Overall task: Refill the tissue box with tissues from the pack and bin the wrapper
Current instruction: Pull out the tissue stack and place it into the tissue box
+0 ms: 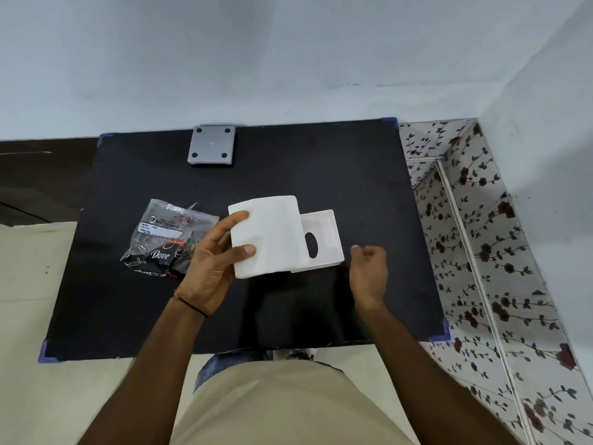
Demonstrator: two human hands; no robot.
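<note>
We saw the plain white tissue stack [268, 236] pinched in our left hand [213, 268] above the white tissue box [324, 240] on the black counter [288, 175], crumpled wrapper [167, 239] lying left, our right hand [369, 271] loosely curled, empty.

Table mat [321, 175]: black, with blue-purple tape at its corners.
Tissue stack [269, 236]: plain white.
Tissue box [327, 232]: white, with a dark oval slot.
Wrapper [163, 236]: clear and grey at the top, black lower down with red and gold swirls and white lettering.
Square plate [211, 144], upper centre: grey with four dark dots.
Wall [288, 59]: pale blue-grey.
Tiles [475, 220], right: white with dark red roses and what seem black leafy stems.
</note>
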